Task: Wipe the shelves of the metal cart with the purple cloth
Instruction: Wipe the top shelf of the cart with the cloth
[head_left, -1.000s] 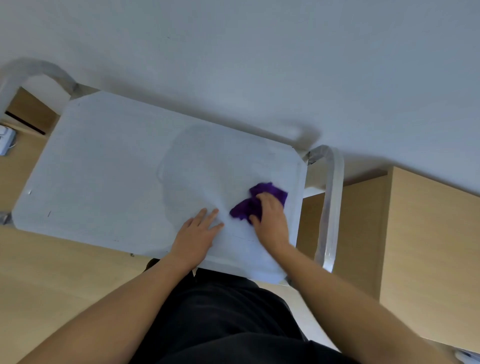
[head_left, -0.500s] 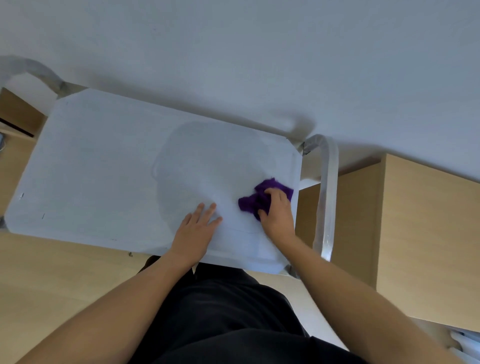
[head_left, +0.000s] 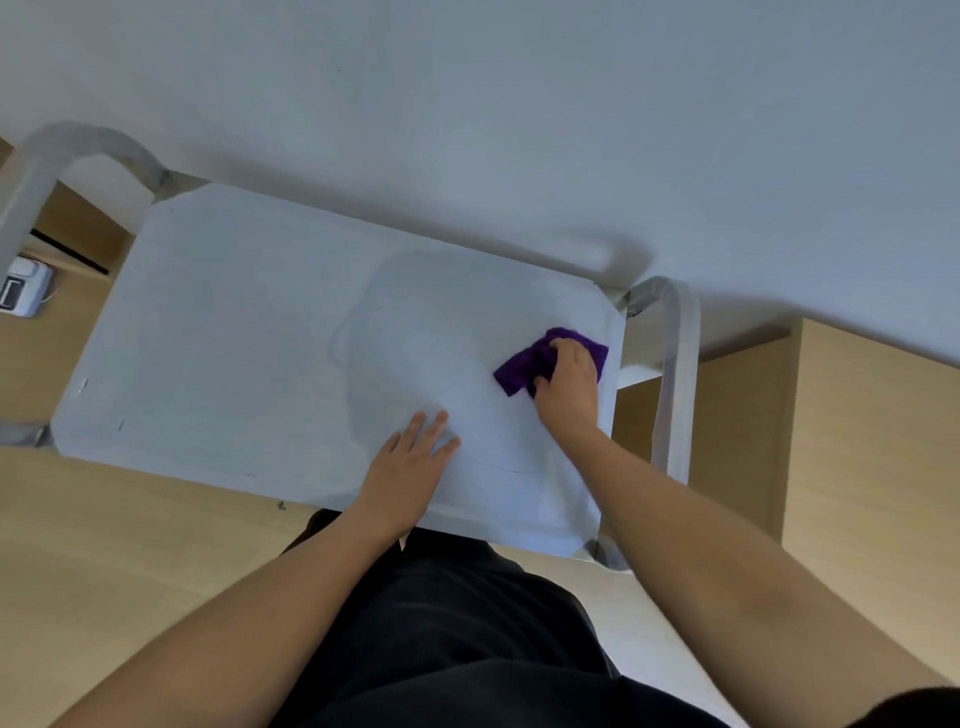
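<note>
Pale wall backs the metal cart's top shelf. I note my right hand, its grip bunched on the purple cloth, has travelled to the far right corner. My left hand stays flat, fingers spread. Left half probably remains unwiped.

Seen from above, the right hand presses a bunched purple cloth onto the top shelf of the metal cart, near its right edge and the curved right handle. The left hand lies flat, fingers spread, on the shelf's near edge. A wooden cabinet stands beside the cart on the right.
</note>
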